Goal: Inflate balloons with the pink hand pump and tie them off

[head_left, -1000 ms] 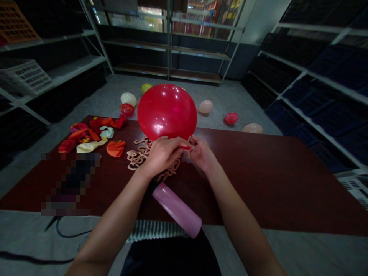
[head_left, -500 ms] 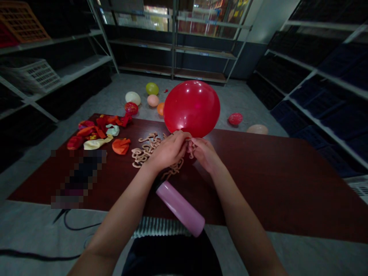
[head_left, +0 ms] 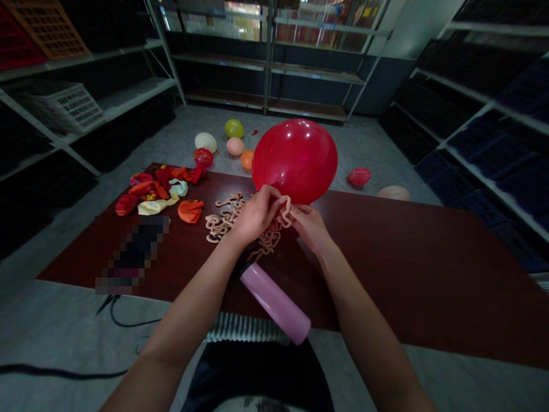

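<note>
A big inflated red balloon (head_left: 295, 160) floats just above the dark red table (head_left: 407, 257), held at its neck. My left hand (head_left: 255, 214) is closed, pinching the neck from the left. My right hand (head_left: 306, 224) is closed too and holds a small beige plastic clip (head_left: 286, 206) against the neck. Under both hands lies a pile of several beige clips (head_left: 231, 220). A pink cylinder, a balloon pump (head_left: 275, 303), lies at the table's near edge between my forearms.
Several flat red, orange and cream balloons (head_left: 156, 191) lie at the table's left. A pixelated patch (head_left: 131, 252) covers something nearer. Several inflated balloons (head_left: 221, 143) rest on the floor behind the table. Metal shelves line the walls; a black cable (head_left: 120, 320) runs on the floor.
The red balloon has shifted to the right and slightly up in view. Both hands moved with it and have brought a beige clip up to the neck.
</note>
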The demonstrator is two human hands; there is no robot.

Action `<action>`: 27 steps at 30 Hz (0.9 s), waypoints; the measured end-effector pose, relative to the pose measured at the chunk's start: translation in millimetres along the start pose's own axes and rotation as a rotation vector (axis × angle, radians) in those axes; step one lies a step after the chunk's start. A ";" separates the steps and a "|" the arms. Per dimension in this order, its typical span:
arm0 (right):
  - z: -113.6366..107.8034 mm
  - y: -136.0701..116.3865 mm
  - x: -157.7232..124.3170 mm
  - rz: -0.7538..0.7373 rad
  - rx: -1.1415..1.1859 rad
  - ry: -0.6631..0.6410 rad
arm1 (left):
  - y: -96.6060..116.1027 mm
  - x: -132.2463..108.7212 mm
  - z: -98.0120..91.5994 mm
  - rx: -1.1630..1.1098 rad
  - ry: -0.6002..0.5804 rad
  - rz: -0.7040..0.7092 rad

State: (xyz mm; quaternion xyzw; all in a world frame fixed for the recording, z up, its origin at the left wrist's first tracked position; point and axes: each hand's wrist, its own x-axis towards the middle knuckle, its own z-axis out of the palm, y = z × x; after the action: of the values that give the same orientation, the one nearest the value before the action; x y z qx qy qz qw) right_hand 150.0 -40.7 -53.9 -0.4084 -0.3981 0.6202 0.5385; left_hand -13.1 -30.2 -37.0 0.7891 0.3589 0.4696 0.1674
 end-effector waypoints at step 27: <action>8.2 -13.0 -21.6 -0.828 -1.160 0.172 | 1.7 0.7 18.2 -0.747 0.165 -0.483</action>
State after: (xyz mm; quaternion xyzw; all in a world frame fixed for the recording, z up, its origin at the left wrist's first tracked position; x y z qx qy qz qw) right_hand 148.7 -61.2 -37.2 -0.4918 -0.7420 0.0192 0.4551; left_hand 3.5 -29.6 -44.7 0.5282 0.3507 0.5759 0.5162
